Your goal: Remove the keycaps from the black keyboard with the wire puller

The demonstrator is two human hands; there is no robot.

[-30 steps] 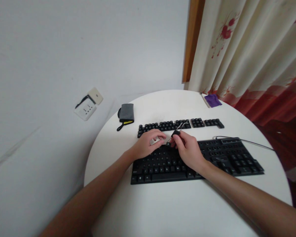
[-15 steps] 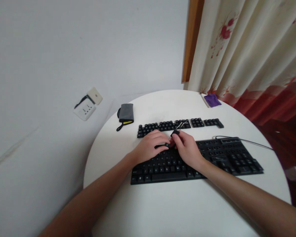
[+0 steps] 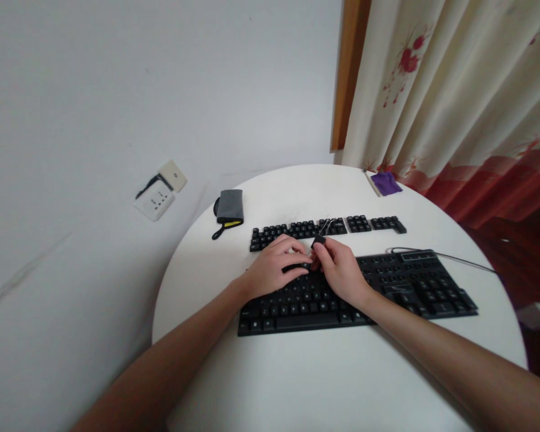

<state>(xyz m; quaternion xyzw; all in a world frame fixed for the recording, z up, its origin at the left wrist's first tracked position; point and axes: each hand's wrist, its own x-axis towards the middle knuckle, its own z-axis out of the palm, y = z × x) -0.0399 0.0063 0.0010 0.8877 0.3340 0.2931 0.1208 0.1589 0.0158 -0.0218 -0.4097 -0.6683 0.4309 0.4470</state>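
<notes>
A black keyboard [image 3: 312,323] lies on the white round table, with some key positions stripped of their caps. Above its upper left part, my left hand [image 3: 276,267] is closed in a pinch on a small black keycap [image 3: 305,265]. My right hand [image 3: 342,270] grips a keycap puller by its black handle [image 3: 318,240], and the puller's thin wire prongs [image 3: 327,227] point up and away from me. Both hands' fingertips nearly meet, partly hiding the keys below. Behind them, loose black keycaps [image 3: 303,228] stand in grouped rows on the table.
A grey pouch [image 3: 230,206] with a black loop sits at the table's back left. At the back right lies a purple cloth [image 3: 386,183]. The keyboard's cable [image 3: 463,260] runs off the right edge. A wall with sockets [image 3: 154,200] borders the left; a curtain [image 3: 432,108] hangs right.
The puller's prongs have turned slightly, now pointing more steeply away from me. My left fingers have shifted a little around the keycap. Otherwise the hands stay in place.
</notes>
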